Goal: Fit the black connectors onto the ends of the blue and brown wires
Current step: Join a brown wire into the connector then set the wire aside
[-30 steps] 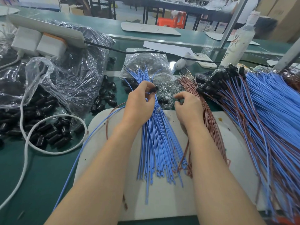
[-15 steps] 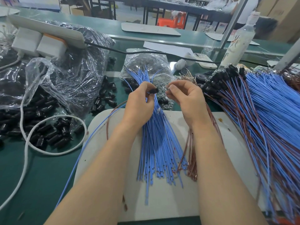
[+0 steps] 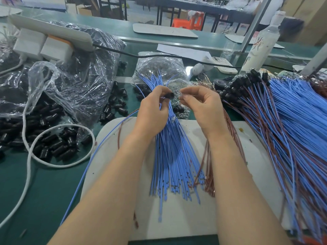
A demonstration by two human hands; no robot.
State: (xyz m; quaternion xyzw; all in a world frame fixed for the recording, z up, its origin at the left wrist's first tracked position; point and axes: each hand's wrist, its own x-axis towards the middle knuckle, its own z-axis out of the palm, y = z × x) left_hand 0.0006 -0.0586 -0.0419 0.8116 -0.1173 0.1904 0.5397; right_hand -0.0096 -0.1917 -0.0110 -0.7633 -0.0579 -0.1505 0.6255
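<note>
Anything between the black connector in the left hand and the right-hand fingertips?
Nothing visible. The left hand pinches the black connector, the right hand pinches a small part I cannot identify, and the short gap between them looks open. The blue wires and clear bag lie behind it.

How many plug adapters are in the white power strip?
2. A white adapter at the left end of the power strip, an orange-topped adapter just right of it. More may be hidden.

Assembly workshop: green benches (image 3: 44, 183), bagged connectors (image 3: 85, 71) (wire bundles (image 3: 292, 121) heaped).
</note>
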